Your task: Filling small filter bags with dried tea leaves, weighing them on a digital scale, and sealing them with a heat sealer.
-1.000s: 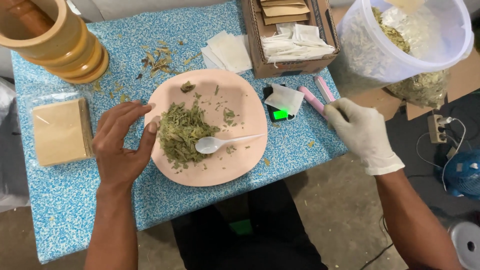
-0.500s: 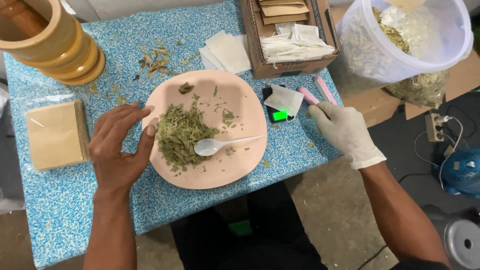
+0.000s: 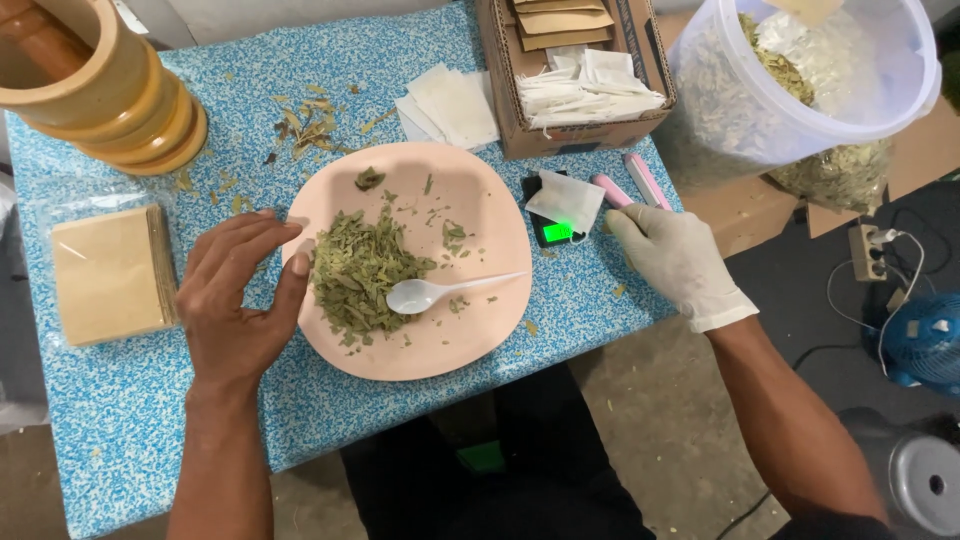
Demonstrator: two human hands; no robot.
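Note:
A pink plate [image 3: 470, 190] sits mid-table with a heap of dried green leaves [image 3: 362, 272] and a white plastic spoon [image 3: 440, 291] lying on it. My bare left hand [image 3: 232, 300] rests at the plate's left rim, fingers apart, thumb touching the edge beside the leaves. My right hand [image 3: 676, 257], in a white glove, lies flat on the table to the right of the plate. It is next to a small black scale [image 3: 552, 228] with a green display, a white sachet [image 3: 566, 198] on top, and a pink stick-shaped tool [image 3: 612, 190].
The blue speckled table [image 3: 130, 420] carries a wooden mortar [image 3: 90, 90] back left, a bag of tan sachets [image 3: 105, 272] at left, loose white sachets [image 3: 452, 104] and a cardboard box [image 3: 570, 70] behind. A clear tub of dried leaves [image 3: 810, 90] stands off the right edge. Cables lie on the floor at right.
My gloved right hand has slid left along the table from the front corner to beside the scale. My left hand stays at the plate's rim.

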